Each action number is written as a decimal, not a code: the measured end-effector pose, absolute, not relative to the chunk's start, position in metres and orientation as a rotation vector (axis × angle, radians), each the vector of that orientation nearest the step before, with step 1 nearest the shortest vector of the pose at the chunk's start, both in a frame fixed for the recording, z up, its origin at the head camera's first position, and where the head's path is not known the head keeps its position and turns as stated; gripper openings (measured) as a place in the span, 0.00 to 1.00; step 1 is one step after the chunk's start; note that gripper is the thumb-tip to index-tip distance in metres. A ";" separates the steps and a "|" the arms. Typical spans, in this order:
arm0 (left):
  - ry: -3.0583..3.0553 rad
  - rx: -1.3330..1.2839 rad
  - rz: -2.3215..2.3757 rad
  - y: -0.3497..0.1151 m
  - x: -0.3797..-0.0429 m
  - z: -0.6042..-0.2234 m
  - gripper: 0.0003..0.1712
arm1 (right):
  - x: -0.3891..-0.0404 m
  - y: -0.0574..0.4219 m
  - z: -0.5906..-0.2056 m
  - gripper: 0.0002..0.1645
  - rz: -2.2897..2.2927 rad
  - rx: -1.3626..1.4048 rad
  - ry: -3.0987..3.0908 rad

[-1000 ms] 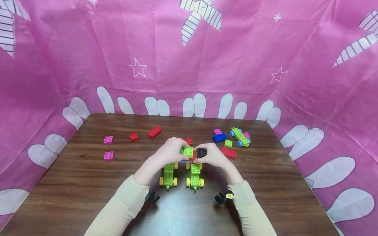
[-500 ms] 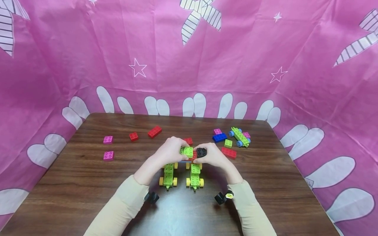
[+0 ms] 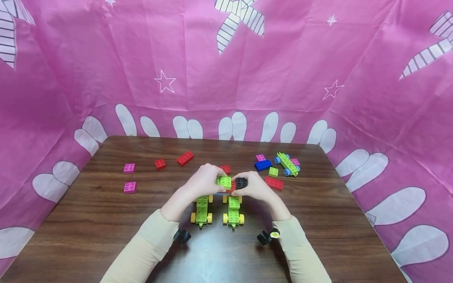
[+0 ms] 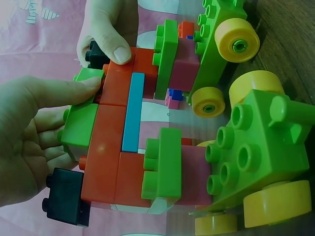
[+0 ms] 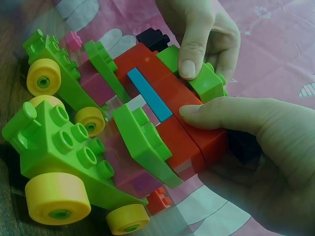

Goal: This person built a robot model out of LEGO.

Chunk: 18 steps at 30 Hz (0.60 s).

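Two green wheeled bases with yellow wheels (image 4: pixel 278 202) stand side by side, carrying a joined build of toy bricks. Above each base come a magenta brick (image 4: pixel 196 174) and a green brick (image 4: pixel 169 163). Two layers of red bricks (image 4: pixel 102 157) bridge them, with a thin blue brick (image 4: pixel 134 113) below the upper layer. My left hand (image 3: pixel 207 179) grips the lime green bricks (image 3: pixel 225 182) on top, thumb against their near side. My right hand (image 3: pixel 253 185) holds the red layer's right end, its thumb on the red face, beside a black brick (image 3: pixel 242 182). Another black brick (image 4: pixel 66 196) sits at the left end.
Magenta bricks (image 3: pixel 129 187) and red bricks (image 3: pixel 185 158) lie at the table's left and back. To the back right are a blue brick (image 3: pixel 263 165), a green brick (image 3: pixel 273 172), a red brick (image 3: pixel 274 183) and a green base with blue wheels (image 3: pixel 288 165). Pink cloth hangs behind.
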<state>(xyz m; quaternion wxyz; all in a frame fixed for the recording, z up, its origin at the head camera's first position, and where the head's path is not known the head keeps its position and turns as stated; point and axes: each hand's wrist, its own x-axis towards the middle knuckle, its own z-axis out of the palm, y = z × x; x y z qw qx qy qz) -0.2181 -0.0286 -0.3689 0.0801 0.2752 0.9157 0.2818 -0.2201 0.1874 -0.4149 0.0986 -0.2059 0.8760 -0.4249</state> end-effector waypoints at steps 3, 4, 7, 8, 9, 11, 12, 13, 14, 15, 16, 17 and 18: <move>2.742 0.830 0.847 -0.029 -0.218 -0.370 0.20 | -0.220 0.187 -0.415 0.24 -1.265 -0.605 2.586; 2.743 0.833 0.845 -0.029 -0.218 -0.370 0.20 | -0.219 0.187 -0.415 0.24 -1.266 -0.608 2.586; 2.743 0.841 0.847 -0.029 -0.218 -0.370 0.20 | -0.219 0.187 -0.414 0.24 -1.266 -0.612 2.587; 2.743 0.841 0.846 -0.029 -0.219 -0.371 0.20 | -0.219 0.187 -0.414 0.24 -1.267 -0.611 2.587; 2.743 0.842 0.843 -0.029 -0.219 -0.370 0.20 | -0.219 0.187 -0.414 0.24 -1.269 -0.612 2.587; 2.738 0.836 0.842 -0.029 -0.219 -0.370 0.20 | -0.218 0.187 -0.413 0.24 -1.269 -0.613 2.586; 2.733 0.835 0.841 -0.030 -0.219 -0.370 0.20 | -0.218 0.187 -0.413 0.24 -1.269 -0.614 2.585; 2.730 0.832 0.839 -0.030 -0.220 -0.369 0.21 | -0.218 0.186 -0.413 0.24 -1.267 -0.618 2.588; 2.726 0.828 0.837 -0.030 -0.220 -0.369 0.21 | -0.218 0.186 -0.413 0.24 -1.269 -0.613 2.587; 2.718 0.827 0.841 -0.030 -0.220 -0.369 0.21 | -0.218 0.186 -0.412 0.24 -1.269 -0.614 2.588; 2.711 0.825 0.846 -0.030 -0.220 -0.369 0.21 | -0.217 0.186 -0.412 0.24 -1.268 -0.617 2.589; 2.702 0.825 0.853 -0.031 -0.220 -0.368 0.21 | -0.217 0.186 -0.413 0.24 -1.271 -0.612 2.586; 2.696 0.827 0.855 -0.032 -0.220 -0.369 0.21 | -0.217 0.185 -0.413 0.24 -1.271 -0.614 2.587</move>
